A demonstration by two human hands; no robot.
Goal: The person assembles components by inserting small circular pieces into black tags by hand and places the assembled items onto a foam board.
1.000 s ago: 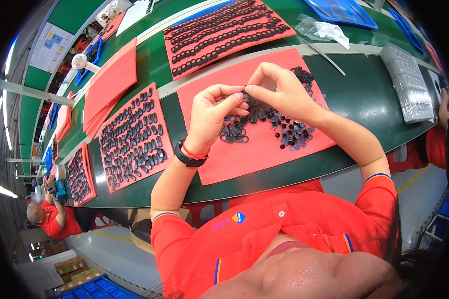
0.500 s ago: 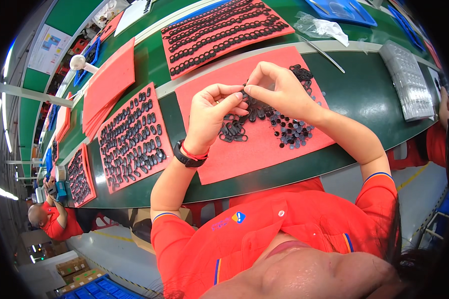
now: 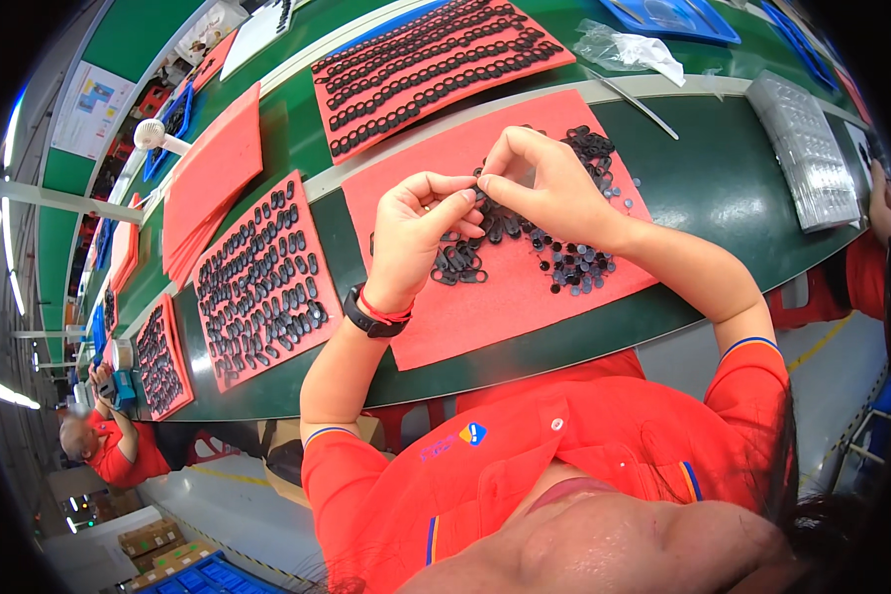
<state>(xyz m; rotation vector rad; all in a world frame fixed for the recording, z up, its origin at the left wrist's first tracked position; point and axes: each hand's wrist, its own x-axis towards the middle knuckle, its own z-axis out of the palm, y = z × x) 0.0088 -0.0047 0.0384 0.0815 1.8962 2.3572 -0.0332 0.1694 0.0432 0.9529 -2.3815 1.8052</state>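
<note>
Above a red foam mat (image 3: pixel 445 327), my left hand (image 3: pixel 421 223) and my right hand (image 3: pixel 549 188) meet with their fingertips pinched together. Both are closed on a small dark piece, mostly hidden by the fingers; it looks like one of the black oval ring-ended parts. Under and beside my hands lies a loose heap of these black parts (image 3: pixel 458 262). To its right, small round dark discs (image 3: pixel 576 265) are scattered on the mat. A second pile of black parts (image 3: pixel 589 146) sits at the mat's far right.
Red boards with rows of black parts stand left (image 3: pixel 262 282) and behind (image 3: pixel 436 74). Stacked red sheets (image 3: pixel 213 188), a small white fan (image 3: pixel 150 135), a metal strip (image 3: pixel 639 107), clear plastic trays (image 3: pixel 804 153) and a blue tray (image 3: pixel 673 18) surround the mat. A co-worker (image 3: pixel 119 445) sits far left.
My hands stay pinched together at nearly the same place, with slight finger movement. The whole view has shifted a little.
</note>
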